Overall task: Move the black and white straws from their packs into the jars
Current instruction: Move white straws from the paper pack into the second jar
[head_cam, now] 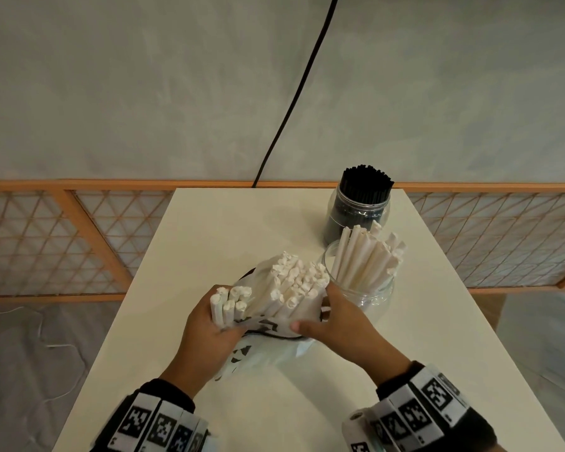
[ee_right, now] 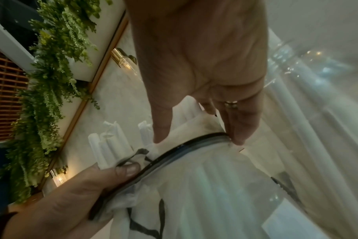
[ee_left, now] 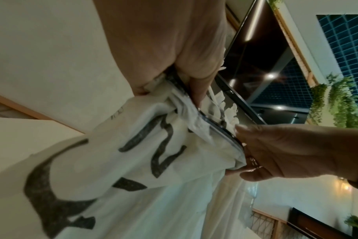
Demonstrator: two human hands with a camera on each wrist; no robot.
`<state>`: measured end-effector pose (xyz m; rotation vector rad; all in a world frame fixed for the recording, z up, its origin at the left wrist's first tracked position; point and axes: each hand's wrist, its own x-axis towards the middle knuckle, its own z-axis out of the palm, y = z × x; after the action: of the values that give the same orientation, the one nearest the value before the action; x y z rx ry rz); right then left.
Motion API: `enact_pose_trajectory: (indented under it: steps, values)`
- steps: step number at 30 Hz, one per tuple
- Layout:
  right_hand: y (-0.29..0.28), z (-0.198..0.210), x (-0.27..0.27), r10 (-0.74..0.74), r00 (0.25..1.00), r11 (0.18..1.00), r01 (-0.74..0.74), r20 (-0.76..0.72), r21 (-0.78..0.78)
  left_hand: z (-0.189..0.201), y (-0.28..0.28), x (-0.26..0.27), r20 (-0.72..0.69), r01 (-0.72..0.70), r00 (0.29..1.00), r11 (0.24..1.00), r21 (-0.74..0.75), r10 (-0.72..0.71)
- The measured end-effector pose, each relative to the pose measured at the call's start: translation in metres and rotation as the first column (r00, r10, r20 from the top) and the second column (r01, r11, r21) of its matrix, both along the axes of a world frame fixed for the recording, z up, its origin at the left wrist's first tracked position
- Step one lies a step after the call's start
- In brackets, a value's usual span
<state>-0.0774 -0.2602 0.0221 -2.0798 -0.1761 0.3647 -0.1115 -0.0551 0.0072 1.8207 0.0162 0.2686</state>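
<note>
The pack of white straws (head_cam: 294,282) is a clear bag (head_cam: 265,350) with black print, lifted off the white table (head_cam: 235,223) and tilted toward the far right. My left hand (head_cam: 209,324) grips a small bunch of white straws (ee_right: 108,145) together with the bag's dark rim. My right hand (head_cam: 336,318) holds the pack's right side, thumb on the front rim and fingers behind. Just right of it stands a clear jar (head_cam: 372,291) partly filled with white straws (head_cam: 366,256). Behind that, a jar of black straws (head_cam: 356,213) stands full.
A black cable (head_cam: 294,93) hangs down to the table's far edge. A wooden lattice fence (head_cam: 46,239) runs behind the table on both sides. The bag's loose lower part lies on the tabletop between my wrists.
</note>
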Motion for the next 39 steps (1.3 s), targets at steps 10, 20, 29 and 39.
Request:
enact_pose_trajectory:
  steps: [10,20,29,39]
  values:
    - [0.023,-0.016,0.016,-0.141,0.989,0.936,0.118,0.046,0.331,-0.021,0.006,-0.005,-0.119,-0.021,0.993,0.999,-0.027,0.018]
    - [0.028,-0.016,0.014,-0.121,0.992,0.939,0.102,0.036,0.329,-0.027,0.006,-0.002,-0.168,0.008,0.986,0.998,0.056,0.002]
    - [0.017,0.018,0.016,-0.193,0.978,0.858,0.129,0.079,0.498,-0.027,0.006,0.007,-0.200,-0.052,0.977,0.995,0.088,0.069]
    - [-0.034,0.108,0.028,-0.459,0.851,0.667,0.142,0.253,0.731,-0.025,0.005,0.014,-0.260,-0.108,0.961,0.993,-0.050,0.091]
